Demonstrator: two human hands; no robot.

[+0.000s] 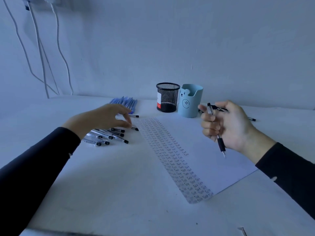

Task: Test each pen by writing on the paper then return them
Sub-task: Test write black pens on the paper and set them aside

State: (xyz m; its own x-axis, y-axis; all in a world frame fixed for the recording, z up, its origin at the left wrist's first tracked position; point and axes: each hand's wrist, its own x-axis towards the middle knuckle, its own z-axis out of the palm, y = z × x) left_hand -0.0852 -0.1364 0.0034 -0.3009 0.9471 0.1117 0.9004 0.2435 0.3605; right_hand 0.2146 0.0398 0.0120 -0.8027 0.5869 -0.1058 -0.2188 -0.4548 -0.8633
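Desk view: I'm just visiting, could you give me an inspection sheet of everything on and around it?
Surface: pale table, set against the wall.
Job's things: paper with columns of handwritten "Test"; clear pens heaped left of it; blue pens behind those; mesh cup and blue bear cup side by side at the back; black pen far right.
Clutter: small unclear object at the near edge.
Hands: left hand reaches over the clear pens, grip unclear; right hand holds a click pen, tip down above the paper.
Cables: white cables hang down the wall, left.
Surroundings: plain wall.
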